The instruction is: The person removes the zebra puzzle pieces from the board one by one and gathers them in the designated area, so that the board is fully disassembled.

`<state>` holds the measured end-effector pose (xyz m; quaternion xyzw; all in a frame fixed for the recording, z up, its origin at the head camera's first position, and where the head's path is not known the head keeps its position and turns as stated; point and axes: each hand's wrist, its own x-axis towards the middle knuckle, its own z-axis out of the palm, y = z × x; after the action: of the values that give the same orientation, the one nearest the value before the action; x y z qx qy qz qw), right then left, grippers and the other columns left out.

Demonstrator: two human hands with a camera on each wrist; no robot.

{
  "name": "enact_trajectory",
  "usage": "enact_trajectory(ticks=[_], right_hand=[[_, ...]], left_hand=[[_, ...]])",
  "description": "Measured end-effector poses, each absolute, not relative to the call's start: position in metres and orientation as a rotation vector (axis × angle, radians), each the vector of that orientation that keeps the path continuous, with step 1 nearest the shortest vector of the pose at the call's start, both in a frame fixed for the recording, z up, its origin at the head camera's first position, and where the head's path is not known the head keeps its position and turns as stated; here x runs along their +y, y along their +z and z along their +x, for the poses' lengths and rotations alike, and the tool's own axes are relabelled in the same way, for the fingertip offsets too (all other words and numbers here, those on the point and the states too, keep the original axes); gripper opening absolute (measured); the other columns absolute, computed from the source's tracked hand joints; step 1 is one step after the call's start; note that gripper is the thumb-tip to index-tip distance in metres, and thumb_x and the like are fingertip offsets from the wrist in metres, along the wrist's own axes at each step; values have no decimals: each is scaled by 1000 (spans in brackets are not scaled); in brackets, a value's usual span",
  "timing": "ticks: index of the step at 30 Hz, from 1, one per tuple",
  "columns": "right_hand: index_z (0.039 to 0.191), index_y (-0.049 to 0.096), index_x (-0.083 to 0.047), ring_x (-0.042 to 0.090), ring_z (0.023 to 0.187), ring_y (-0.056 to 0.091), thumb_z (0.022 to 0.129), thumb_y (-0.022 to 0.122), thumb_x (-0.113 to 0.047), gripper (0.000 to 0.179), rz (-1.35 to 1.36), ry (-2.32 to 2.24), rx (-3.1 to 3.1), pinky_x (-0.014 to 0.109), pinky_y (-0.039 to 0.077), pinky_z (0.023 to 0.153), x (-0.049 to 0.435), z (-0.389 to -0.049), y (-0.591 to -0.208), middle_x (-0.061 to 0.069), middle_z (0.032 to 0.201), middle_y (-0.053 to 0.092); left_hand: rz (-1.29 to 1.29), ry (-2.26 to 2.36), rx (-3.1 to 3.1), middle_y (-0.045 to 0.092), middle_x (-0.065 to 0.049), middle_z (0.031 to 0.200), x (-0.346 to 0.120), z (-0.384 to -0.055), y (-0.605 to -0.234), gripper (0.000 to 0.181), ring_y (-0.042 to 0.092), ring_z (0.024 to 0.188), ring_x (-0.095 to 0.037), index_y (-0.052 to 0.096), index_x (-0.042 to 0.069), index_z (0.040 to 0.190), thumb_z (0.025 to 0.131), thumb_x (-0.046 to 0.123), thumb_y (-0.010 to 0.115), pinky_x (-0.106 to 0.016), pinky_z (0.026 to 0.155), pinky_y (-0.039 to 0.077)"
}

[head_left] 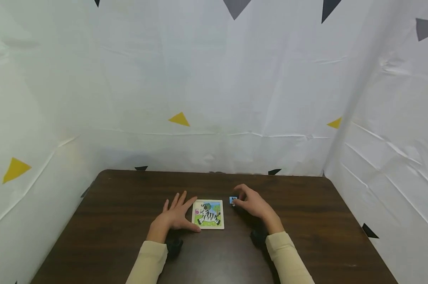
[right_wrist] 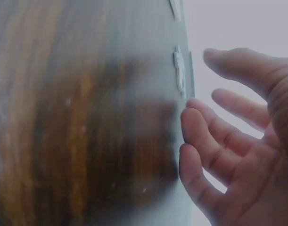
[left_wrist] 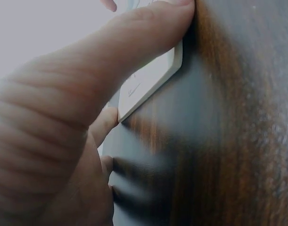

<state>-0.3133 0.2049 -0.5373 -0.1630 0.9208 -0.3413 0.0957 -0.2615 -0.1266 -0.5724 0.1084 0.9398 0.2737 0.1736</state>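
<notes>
A small square picture puzzle (head_left: 208,215) with a zebra on it lies flat on the table, its upper left part pale. My left hand (head_left: 177,217) is spread at its left side, with the index finger at the top left corner and the thumb at the lower edge. In the left wrist view the thumb (left_wrist: 134,33) crosses over the pale board (left_wrist: 151,75). To the right of the board lies a small blue puzzle piece (head_left: 233,200). Over its right side hovers my right hand (head_left: 253,203), fingers loosely bent, with a gap between thumb and fingertips in the right wrist view. There the piece (right_wrist: 179,70) lies beyond the fingertips.
The dark brown wooden table (head_left: 128,193) has rounded far corners. White sheeting (head_left: 214,79) with grey, black and yellow triangles hangs behind it and along both sides. A dark wrist device (head_left: 174,247) sits under the left wrist, another (head_left: 258,236) by the right.
</notes>
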Motion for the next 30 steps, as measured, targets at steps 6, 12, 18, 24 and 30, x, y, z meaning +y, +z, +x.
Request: enact_trajectory(ticks=[6,12,18,24,30], right_hand=[[144,61,-12,17,78,58,106,71,-27,42,-577,-1050,2732,38,49,72,190,-306,-530,2,98,66],[131,71,-12,14,80,61,107,69,-26,28,-752,-988,2619,34,52,71,162,-299,-526,0,97,70],[131,71,-10,14,74,62,106,71,-21,28,-835,-951,2539,33,52,67,136,-300,-525,3,92,70],[132,71,-13,12,68,61,104,73,-21,29,-851,-861,2535,30,50,63,120,-304,-532,0,87,69],[128,72,-14,12,68,62,103,76,-22,26,-798,-858,2528,31,51,63,115,-306,-537,-1,84,69]], left_hand=[[306,776,2685,-2,-11,183,-125,-262,-577,127,-7,169,-40,25,30,174,73,71,90,-71,130,-8],[300,787,2695,2,-12,183,-123,-265,-581,125,-6,169,-41,29,29,173,72,71,90,-73,130,-7],[310,791,2692,2,-11,184,-121,-267,-579,123,-6,170,-40,30,30,172,73,72,89,-73,130,-8],[338,802,2680,0,-11,184,-117,-267,-577,124,-7,169,-40,29,29,172,73,75,87,-73,130,-9],[343,805,2683,0,-11,184,-116,-268,-582,127,-8,169,-40,30,28,172,71,78,87,-73,129,-9]])
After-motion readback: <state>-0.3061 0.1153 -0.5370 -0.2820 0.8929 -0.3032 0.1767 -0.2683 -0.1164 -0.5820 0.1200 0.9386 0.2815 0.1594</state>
